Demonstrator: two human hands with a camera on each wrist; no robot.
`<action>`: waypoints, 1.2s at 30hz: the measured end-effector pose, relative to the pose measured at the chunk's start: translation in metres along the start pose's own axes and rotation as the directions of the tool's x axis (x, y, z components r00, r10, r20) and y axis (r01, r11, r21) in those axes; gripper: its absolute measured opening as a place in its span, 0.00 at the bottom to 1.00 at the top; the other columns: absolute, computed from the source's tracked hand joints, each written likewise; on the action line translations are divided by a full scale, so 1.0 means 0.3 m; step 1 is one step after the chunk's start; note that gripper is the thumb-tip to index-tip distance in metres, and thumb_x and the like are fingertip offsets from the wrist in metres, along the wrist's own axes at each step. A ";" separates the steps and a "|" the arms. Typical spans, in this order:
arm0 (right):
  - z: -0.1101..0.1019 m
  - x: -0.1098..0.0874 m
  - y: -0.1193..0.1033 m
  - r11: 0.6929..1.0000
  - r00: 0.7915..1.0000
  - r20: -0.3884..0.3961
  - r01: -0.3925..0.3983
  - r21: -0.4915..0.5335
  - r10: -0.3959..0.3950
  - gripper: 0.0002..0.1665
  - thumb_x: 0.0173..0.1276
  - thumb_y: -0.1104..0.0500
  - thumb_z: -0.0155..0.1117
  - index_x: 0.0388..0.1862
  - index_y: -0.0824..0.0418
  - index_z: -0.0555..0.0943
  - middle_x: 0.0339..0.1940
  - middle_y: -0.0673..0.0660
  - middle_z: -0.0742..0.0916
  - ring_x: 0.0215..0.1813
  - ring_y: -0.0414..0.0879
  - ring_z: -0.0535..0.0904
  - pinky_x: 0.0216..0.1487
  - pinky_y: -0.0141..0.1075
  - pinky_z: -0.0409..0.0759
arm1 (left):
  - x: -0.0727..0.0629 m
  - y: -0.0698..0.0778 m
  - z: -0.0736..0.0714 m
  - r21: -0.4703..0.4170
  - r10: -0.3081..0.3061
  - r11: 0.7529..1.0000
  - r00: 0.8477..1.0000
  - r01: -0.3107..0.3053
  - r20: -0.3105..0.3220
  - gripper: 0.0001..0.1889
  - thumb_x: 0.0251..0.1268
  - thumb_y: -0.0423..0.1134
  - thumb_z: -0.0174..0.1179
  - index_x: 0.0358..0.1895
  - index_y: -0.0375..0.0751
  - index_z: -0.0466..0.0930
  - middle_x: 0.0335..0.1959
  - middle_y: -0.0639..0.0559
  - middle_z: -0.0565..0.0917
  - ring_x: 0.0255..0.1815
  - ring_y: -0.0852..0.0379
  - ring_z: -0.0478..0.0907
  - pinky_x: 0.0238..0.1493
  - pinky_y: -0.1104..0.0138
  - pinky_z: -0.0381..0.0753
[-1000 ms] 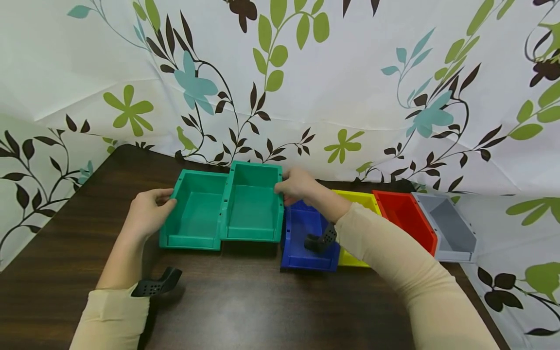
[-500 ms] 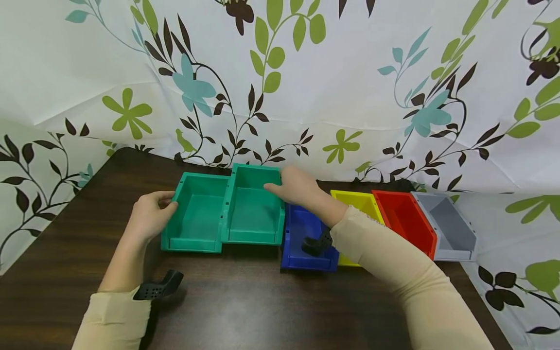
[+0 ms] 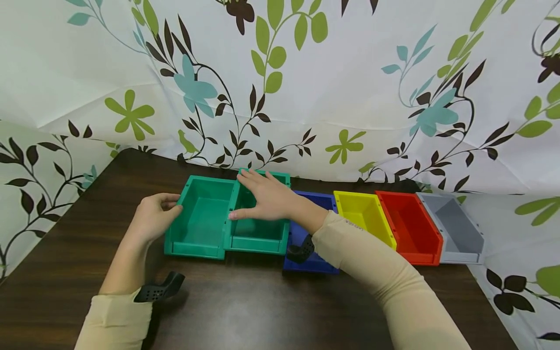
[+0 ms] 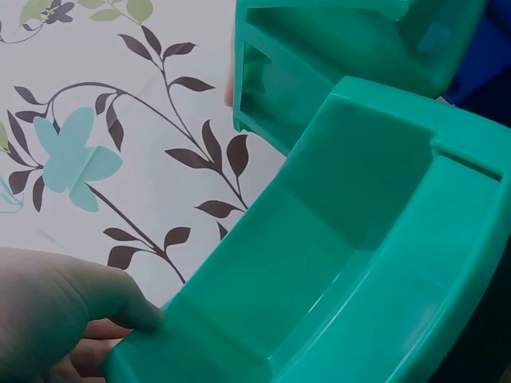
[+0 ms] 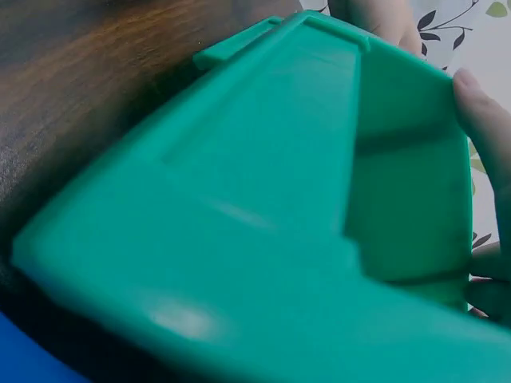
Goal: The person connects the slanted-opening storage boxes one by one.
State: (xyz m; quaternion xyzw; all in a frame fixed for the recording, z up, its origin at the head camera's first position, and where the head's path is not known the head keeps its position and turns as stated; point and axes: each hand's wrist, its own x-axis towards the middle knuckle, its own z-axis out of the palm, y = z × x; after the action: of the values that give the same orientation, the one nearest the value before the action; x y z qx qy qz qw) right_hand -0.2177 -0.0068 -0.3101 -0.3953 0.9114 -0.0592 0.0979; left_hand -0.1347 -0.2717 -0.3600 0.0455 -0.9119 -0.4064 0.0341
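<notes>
Two green plastic storage bins stand side by side in the head view. My left hand (image 3: 153,216) pinches the outer wall of the left green bin (image 3: 194,249), its thumb on the rim in the left wrist view. Across the top of the right green bin (image 3: 258,244) lies my right hand (image 3: 271,199), fingers spread and fairly straight. Its fingertips are at the back rim, and its thumb (image 5: 479,112) is at the rim where the bins meet. The right bin sits slightly farther back than the left one. The right hand hides much of its inside.
A blue bin (image 3: 310,265), partly behind the right forearm, is just right of the green ones. Yellow (image 3: 363,214), red (image 3: 411,233) and grey (image 3: 459,233) bins continue the row. Behind the dark wooden table (image 3: 245,301) hangs a leaf-patterned cloth (image 3: 306,107).
My right hand has let go of the right green bin's right wall and moved left over its top, fingers spreading. Both green bins have shifted slightly right and nearer; the left hand keeps its hold.
</notes>
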 end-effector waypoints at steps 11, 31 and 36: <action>-0.018 0.000 -0.007 1.000 1.000 0.026 -0.015 0.009 0.015 0.61 0.53 0.19 0.49 0.77 0.50 0.47 0.79 0.49 0.51 0.79 0.43 0.38 0.76 0.52 0.41 | -0.001 0.003 0.001 0.001 -0.011 1.000 1.000 0.011 0.007 0.22 0.69 0.39 0.48 0.60 0.25 0.71 0.51 0.28 0.76 0.43 0.41 0.77 0.30 0.67 0.75; 0.040 0.029 0.013 0.990 0.999 0.024 -0.025 0.141 0.022 0.63 0.49 0.21 0.57 0.77 0.50 0.51 0.79 0.51 0.51 0.79 0.43 0.38 0.77 0.51 0.37 | 0.005 0.003 -0.006 0.012 -0.003 1.000 1.000 0.003 0.002 0.22 0.69 0.39 0.49 0.58 0.24 0.71 0.49 0.28 0.78 0.50 0.36 0.75 0.33 0.69 0.75; 0.059 0.031 0.022 0.988 0.999 0.023 -0.027 0.154 0.023 0.62 0.49 0.22 0.58 0.77 0.49 0.51 0.79 0.51 0.51 0.79 0.42 0.37 0.77 0.51 0.36 | 0.004 -0.001 -0.003 0.010 0.000 1.000 1.000 0.000 0.009 0.22 0.69 0.39 0.49 0.59 0.24 0.71 0.49 0.28 0.78 0.51 0.35 0.75 0.34 0.67 0.76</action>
State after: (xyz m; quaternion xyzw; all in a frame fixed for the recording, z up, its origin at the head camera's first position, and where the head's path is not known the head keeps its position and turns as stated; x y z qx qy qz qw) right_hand -0.2246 -0.0099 -0.3297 -0.3757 0.9079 -0.1243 0.1386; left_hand -0.1359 -0.2728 -0.3595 0.0439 -0.9141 -0.4021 0.0296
